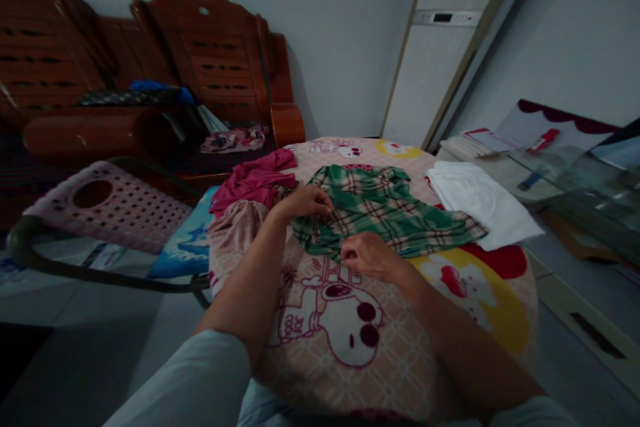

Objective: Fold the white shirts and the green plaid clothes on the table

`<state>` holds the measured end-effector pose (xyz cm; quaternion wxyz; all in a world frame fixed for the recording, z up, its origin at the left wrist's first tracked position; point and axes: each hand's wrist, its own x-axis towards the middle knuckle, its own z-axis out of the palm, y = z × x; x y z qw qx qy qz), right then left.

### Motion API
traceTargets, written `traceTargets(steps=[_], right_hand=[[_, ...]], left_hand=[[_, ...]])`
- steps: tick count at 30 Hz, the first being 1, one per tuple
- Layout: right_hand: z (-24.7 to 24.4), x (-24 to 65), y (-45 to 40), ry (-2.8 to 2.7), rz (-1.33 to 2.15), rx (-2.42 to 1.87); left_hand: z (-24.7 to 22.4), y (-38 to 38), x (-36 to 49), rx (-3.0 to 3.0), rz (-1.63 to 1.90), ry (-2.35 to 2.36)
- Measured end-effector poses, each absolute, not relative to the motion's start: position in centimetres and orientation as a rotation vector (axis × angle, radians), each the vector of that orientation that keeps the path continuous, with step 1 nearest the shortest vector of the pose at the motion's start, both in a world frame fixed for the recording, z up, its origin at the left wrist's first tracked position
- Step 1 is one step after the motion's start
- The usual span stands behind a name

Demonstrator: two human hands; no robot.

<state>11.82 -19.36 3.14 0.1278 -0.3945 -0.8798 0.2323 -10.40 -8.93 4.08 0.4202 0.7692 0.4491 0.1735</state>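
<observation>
A green plaid shirt lies spread across the round table, with creases and an arm-like part reaching to the right. My left hand is over its left end, fingers bent and closed on the cloth. Along the near edge of the shirt, my right hand has its thumb and fingers pinched together at the fabric. The fingertips of both hands are partly hidden. A folded white garment touches the shirt's right end. To the left of my left hand lie a magenta garment and a pale pink garment, both crumpled.
A cartoon-patterned cloth covers the table. On the left stands a woven chair with a blue cushion. Behind it is a wooden sofa. A glass-topped stand with papers is at the right, near a tall white cabinet-like unit.
</observation>
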Motion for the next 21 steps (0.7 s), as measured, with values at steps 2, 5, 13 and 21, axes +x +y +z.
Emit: traceTargets(steps=[2,5,13,21], right_hand=[[3.3,11.9,-19.5,-2.565,0.752,-1.079],[3.5,12.5,-19.5,-2.581,0.937,-1.014],[2.8,12.6,-19.6,-2.588,1.032,-1.01],[1.3,14.2,-20.6,-2.263,0.857,-1.185]], left_hand=[[4.0,-8.8,-11.6,1.946,0.443,1.226],[4.0,-8.7,-13.0,1.948,0.45,1.379],[5.1,-11.5,-12.2,2.154,0.428,1.474],[2.3,-14.6,-10.2,2.36,0.309,1.861]])
